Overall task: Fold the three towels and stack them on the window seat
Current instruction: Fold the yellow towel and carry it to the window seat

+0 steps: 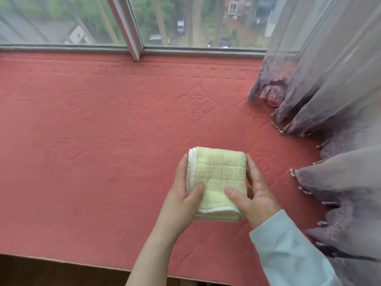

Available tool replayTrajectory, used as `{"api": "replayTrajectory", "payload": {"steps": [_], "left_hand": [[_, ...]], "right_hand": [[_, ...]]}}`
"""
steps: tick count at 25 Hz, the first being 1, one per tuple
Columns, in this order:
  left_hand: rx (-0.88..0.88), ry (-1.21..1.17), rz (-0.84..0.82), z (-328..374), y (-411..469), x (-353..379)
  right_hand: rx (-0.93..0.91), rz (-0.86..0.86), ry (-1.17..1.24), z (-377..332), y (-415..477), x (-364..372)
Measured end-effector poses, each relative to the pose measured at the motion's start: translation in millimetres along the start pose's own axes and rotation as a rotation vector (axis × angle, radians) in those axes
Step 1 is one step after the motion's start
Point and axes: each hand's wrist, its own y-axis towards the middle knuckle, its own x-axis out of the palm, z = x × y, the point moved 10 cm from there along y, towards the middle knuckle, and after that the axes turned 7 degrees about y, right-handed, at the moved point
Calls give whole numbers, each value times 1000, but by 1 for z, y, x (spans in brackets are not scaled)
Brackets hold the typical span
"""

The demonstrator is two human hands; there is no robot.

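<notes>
1. Currently, one folded towel (220,174), pale yellow with white trim, sits right of centre and toward the front of the window seat (103,141).
2. Orientation: the towel's long axis runs from the person toward the window, with the near end skewed slightly right. Stacked layer edges show along its left side, and a white-trimmed edge crosses its near end.
3. Left grip (183,195): grasping the towel's left side, thumb pressed on the top face, fingers laid along the layered edge.
4. Right grip (255,193): grasping the towel's right side, thumb on the top face, fingers along the right edge. A light blue sleeve (288,254) covers that forearm.
5. Contact: whether the towel rests fully on the seat or is held just off it cannot be told.
6. Surface: the seat carries a coral-red quilted cover with stitched diamond motifs, lying flat.
7. Room: a window (61,19) with a pale frame post (125,23) runs along the far edge of the seat. Trees, buildings and parked vehicles show below, blurred.
8. Right boundary: a sheer grey-mauve curtain (329,100) with a beaded hem drapes onto the seat, near the right grip but apart from the towel.
9. Open room: a wide stretch of cover lies left of the towel and between it and the window. The seat's front edge (61,260) lies near the forearms.
</notes>
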Motion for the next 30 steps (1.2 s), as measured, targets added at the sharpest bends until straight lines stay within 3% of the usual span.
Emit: {"api": "replayTrajectory", "payload": {"steps": [7,15,20,30], "left_hand": [[-40,143,-18,-67,41,39],[-74,183,-6,-91,45,44],[41,62,131,-18,26,5],[621,-269,251,272,-117,-135]], "right_hand": [[49,29,-118,71,38,-9],[103,26,-5,92,36,-8],[-23,78,31,10,15,-9],[-570,-50,143,-302,-126,39]]}}
